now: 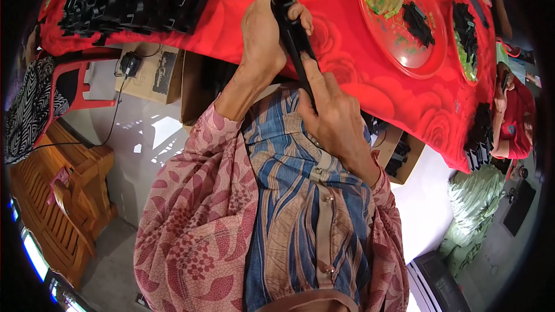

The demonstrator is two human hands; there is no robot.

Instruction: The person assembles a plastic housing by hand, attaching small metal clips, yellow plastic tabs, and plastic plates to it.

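Observation:
A long, narrow black plastic part (293, 39), shaped like a channel, is held up between my hands over the near edge of the table. My left hand (263, 29) wraps round its upper end, with the fingertips curling over the far side. Lower down, my right hand (332, 107) grips the same part, the index finger laid along its face and the thumb at its side. The palm side of the left grip is partly hidden. What exact kind of part it is, I cannot tell.
A red floral cloth (341, 40) covers the table. Many similar black parts (133, 0) are stacked at the far left. A red round tray (430, 63) holds yellow-green pieces and small black pieces. Cardboard boxes (149, 72) stand below. Another person (511, 115) is at the right.

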